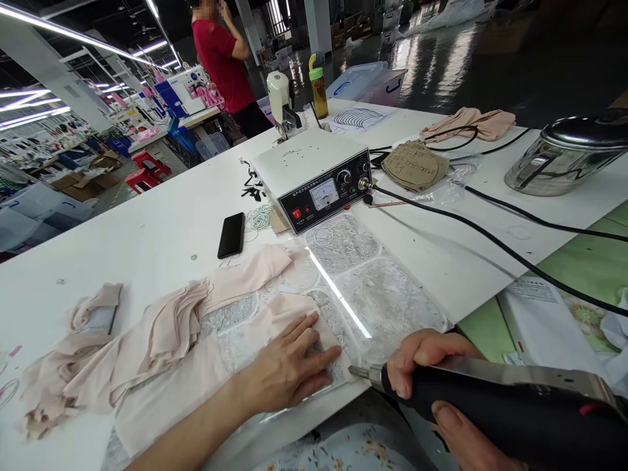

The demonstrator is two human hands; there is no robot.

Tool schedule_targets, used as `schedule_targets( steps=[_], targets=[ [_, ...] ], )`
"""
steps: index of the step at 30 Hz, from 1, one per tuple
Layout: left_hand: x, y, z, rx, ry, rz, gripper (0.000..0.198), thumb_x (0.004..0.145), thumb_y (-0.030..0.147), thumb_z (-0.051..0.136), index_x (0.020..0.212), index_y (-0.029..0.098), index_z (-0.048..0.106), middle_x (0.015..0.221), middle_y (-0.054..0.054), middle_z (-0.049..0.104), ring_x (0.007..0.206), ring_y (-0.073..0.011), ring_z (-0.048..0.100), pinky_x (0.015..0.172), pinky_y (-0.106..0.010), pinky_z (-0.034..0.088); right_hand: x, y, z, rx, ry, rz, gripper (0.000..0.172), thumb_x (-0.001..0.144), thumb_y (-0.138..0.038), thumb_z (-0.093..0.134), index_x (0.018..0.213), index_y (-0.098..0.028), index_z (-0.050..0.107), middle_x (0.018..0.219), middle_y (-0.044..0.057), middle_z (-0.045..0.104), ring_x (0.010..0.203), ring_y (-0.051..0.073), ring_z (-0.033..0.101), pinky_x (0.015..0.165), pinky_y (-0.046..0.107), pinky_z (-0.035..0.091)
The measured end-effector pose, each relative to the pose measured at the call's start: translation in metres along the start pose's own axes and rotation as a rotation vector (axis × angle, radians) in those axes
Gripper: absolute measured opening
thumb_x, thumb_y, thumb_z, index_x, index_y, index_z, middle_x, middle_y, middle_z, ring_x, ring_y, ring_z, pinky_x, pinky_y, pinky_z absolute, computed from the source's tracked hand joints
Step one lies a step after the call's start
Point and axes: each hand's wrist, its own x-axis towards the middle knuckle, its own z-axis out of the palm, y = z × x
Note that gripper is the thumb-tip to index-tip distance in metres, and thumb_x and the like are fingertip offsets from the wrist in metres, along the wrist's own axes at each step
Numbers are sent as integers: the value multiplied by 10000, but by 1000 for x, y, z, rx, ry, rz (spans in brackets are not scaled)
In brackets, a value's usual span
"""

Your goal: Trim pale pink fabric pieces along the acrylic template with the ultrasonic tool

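My left hand (289, 369) lies flat, fingers stretched out, pressing a pale pink fabric piece (287, 314) onto a clear glass plate (387, 294) with lace under it. My right hand (432, 373) is wrapped round a black handheld cutting tool (495, 405); its metal tip (360, 373) rests at the fabric's edge just right of my left fingers. A black cable (490, 245) runs back to the white control box (318, 176) behind the plate.
A pile of pink fabric pieces (122, 347) lies to the left. A black phone (231, 235), a brown bra cup (417, 165), a steel pot (569, 154) and a bottle (318, 88) stand on the white table (161, 216). A person in a red shirt (223, 59) stands beyond it.
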Motion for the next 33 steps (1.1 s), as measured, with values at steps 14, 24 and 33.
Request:
schedule_targets(
  steps=[14,24,33],
  targets=[
    [-5,0,1,-29,-22,-16,370,941,299,574,1300,212,558,1065,-101,519,1313,-341,424,1104,-523,373,-1,-7,4,-4,34,21,84,886,-331,521,960,-289,524,739,30,554,649,178,559,582,320,487],
    [-5,0,2,-19,-19,1,356,956,314,553,1292,197,562,1263,-139,517,1384,-373,328,1097,-525,377,0,-8,7,20,71,75,93,872,-359,546,931,-288,531,728,26,553,645,174,558,592,301,495],
    [-6,-1,3,-17,-20,-3,348,956,322,554,1282,202,574,1231,-132,532,1391,-379,314,1098,-529,374,-3,-6,2,28,35,87,75,886,-340,535,942,-294,514,740,17,533,657,159,552,608,286,493]
  ],
)
